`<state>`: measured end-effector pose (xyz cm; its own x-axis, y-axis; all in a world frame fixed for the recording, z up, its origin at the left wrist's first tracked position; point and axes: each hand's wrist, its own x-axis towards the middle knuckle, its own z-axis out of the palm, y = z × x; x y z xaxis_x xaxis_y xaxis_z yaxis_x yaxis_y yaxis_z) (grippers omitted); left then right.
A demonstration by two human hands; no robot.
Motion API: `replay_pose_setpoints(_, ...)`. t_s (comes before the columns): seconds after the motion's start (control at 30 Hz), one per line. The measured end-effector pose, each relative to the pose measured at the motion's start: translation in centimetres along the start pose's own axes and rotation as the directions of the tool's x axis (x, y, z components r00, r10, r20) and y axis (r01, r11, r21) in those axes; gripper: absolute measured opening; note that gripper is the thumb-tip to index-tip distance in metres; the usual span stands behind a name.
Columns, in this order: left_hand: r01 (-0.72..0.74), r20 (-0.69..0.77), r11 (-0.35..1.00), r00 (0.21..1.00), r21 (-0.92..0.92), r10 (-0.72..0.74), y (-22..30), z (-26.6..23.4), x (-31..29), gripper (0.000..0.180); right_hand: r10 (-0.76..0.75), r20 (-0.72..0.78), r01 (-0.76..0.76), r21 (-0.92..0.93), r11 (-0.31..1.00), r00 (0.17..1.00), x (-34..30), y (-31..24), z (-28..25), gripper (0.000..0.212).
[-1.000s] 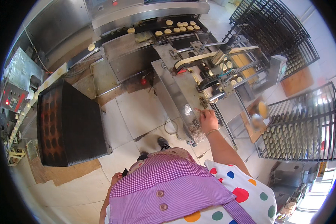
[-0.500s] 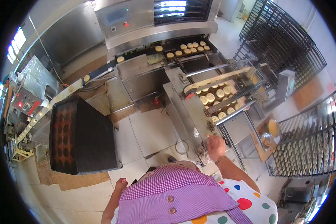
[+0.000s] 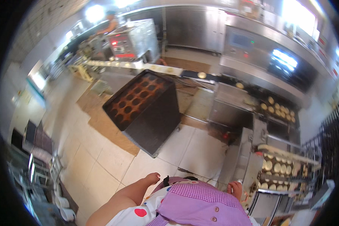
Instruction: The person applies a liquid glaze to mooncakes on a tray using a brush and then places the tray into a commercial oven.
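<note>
View swung left, so black boxy tray stack with round brown hollows (image 3: 156,113) is now ahead, apart from bare left hand (image 3: 152,179). Right hand (image 3: 235,188) beside silver steel machine (image 3: 246,150); can't tell either grip. Probably turning toward the stack; next calls for free hands.

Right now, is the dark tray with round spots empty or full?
Empty: the tray shows only dark round spots on its brown surface, with nothing lying on it.
</note>
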<state>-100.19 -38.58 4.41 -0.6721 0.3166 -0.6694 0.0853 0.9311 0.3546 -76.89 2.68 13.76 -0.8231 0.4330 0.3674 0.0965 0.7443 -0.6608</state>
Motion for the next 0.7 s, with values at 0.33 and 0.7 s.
replay_pose_setpoints(0.33,-0.357,-0.066,0.836,0.905,0.417,0.42,0.9,-17.1,-4.8,0.034,-0.056,0.203,0.031,0.121,0.992,0.978,6.9,2.5,4.9,0.006)
replay_pose_setpoints(0.7,0.194,-0.669,0.736,0.315,-0.649,-0.673,-11.5,-25.6,6.7,0.055,-0.048,0.607,0.205,-0.191,0.96,0.793,19.9,6.3,21.4,0.011)
